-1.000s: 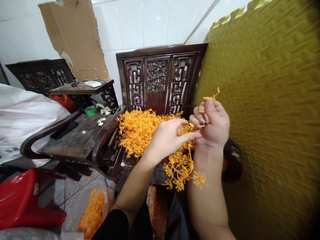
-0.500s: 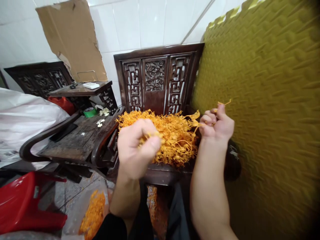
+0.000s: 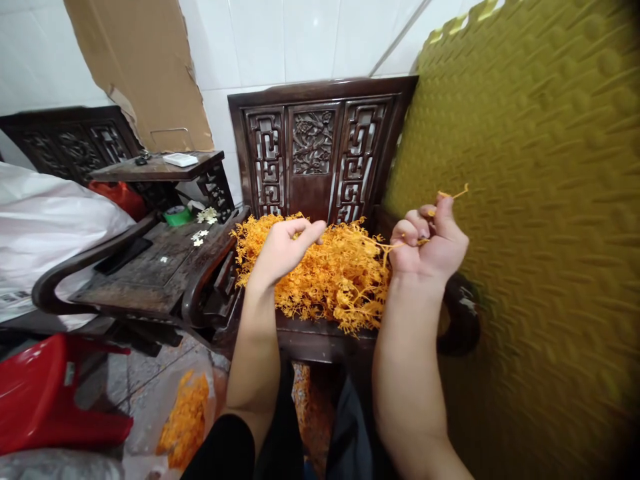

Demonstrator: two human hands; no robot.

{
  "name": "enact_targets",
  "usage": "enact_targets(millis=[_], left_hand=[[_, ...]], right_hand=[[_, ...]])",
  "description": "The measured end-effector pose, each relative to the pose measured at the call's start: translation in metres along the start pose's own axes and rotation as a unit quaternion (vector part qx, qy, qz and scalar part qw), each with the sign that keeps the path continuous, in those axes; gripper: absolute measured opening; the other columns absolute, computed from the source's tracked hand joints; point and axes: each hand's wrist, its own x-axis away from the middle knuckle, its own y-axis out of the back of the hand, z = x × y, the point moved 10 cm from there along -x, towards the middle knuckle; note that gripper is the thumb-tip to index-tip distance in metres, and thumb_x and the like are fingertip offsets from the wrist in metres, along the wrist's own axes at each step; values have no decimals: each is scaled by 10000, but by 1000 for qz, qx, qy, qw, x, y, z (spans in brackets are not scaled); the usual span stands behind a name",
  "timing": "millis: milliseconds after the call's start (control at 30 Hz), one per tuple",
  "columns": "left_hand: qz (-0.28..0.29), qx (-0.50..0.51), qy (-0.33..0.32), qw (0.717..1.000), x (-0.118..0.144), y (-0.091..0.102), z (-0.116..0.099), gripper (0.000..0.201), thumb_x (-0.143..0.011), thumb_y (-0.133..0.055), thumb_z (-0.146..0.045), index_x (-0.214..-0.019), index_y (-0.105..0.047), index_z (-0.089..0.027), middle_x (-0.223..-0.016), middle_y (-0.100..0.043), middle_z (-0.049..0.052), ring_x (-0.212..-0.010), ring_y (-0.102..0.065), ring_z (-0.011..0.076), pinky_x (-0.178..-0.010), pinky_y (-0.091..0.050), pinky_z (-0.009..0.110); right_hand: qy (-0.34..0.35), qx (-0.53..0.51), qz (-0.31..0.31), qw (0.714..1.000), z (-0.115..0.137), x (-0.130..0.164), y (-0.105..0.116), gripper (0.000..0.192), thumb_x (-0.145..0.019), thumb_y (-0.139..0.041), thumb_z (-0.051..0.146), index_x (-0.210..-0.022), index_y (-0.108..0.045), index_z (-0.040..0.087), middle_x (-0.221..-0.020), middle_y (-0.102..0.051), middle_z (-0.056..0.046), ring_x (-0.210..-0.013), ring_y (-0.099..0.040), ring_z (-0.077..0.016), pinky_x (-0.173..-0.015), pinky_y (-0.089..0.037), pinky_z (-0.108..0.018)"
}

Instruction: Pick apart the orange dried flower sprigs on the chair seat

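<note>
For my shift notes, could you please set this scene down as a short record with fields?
Left hand: fingers reaching into the orange sprigs, grip unclear
Right hand: closed on a thin orange strand
Sprigs: piled on the carved wooden chair
Right side: yellow foam mat
Floor, left: red stool, bag of orange pieces

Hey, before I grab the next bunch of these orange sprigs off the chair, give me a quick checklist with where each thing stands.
1. Right hand pinches a thin orange sprig: ok.
2. Left hand over the orange pile, fingers loose, nothing visibly gripped: ok.
3. Pile sits on the carved chair seat: ok.
4. Strands overhang the seat's front edge: not ok.
5. Bag of orange pieces on the floor, open: cannot tell.
</note>
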Motion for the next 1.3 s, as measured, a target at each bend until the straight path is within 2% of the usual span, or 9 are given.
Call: enact_targets(millis=[167,300,400,533,633,867,1067,1200,1300], left_hand=[[86,-188,32,978,-7,-25,27,538,-810,-793,-602,-1111,-779,-157,-830,-726,32,-679,-588,149,-684,-458,303],[149,-222,-22,963,-7,-46,23,367,-925,-682,-498,-813,-765,-158,-704,-675,1,-633,-554,143,-677,-428,306],[118,-196,-29,973,-3,-32,7,284,-941,-657,-380,-780,-761,-171,-782,-747,12,-730,-643,155,-754,-471,313],[99,-166,-41,980,8,-14,-15,194,-913,-681,-320,-847,-792,-175,-893,-808,25,-844,-719,165,-834,-520,301],[98,-170,-48,979,12,-11,-21,196,-910,-654,-297,-837,-785,-171,-888,-810,29,-828,-725,171,-808,-533,304],[47,-179,-76,980,10,-9,-23,173,-908,-660,-286,-857,-783,-175,-896,-817,34,-839,-741,182,-814,-548,317],[-24,-198,-104,974,11,3,-32,173,-933,-674,-305,-887,-784,-179,-906,-823,42,-836,-749,187,-817,-557,329],[-37,-212,-102,971,11,5,-33,174,-938,-676,-305,-885,-785,-181,-898,-820,36,-830,-742,184,-831,-549,333],[-35,-199,-103,974,11,5,-35,174,-939,-678,-308,-886,-785,-182,-895,-814,30,-824,-733,173,-810,-543,314]], right_hand=[[29,-18,-45,998,12,5,6,139,-778,-798,306,-819,-679,246,-692,-456,46,-482,-188,-56,-377,-154,-224],[45,36,-53,997,18,9,4,194,-780,-816,333,-845,-664,231,-711,-511,50,-489,-351,-49,-395,-264,-188],[39,195,-52,979,20,8,9,246,-757,-833,375,-889,-700,216,-792,-633,17,-597,-530,-82,-473,-400,-198],[52,488,24,871,19,4,9,356,-797,-804,429,-1078,-795,212,-1102,-734,-83,-911,-692,-192,-815,-598,-379],[96,618,84,776,23,11,-5,457,-800,-796,362,-1230,-778,207,-1306,-686,-146,-1129,-692,-299,-1007,-571,-534],[166,447,300,826,45,77,-96,410,-974,-609,204,-1361,-693,310,-1307,-722,-64,-1210,-699,-243,-1077,-576,-466],[311,457,153,819,69,94,-100,537,-900,-477,38,-1311,-706,298,-1187,-725,-67,-1032,-722,-242,-868,-623,-436],[440,536,129,709,81,108,-101,420,-973,-484,112,-1086,-818,342,-1120,-780,-23,-1208,-641,-326,-1039,-519,-599],[419,604,200,648,65,103,-107,416,-982,-504,115,-939,-841,356,-1005,-810,3,-1247,-617,-323,-1086,-471,-609]])
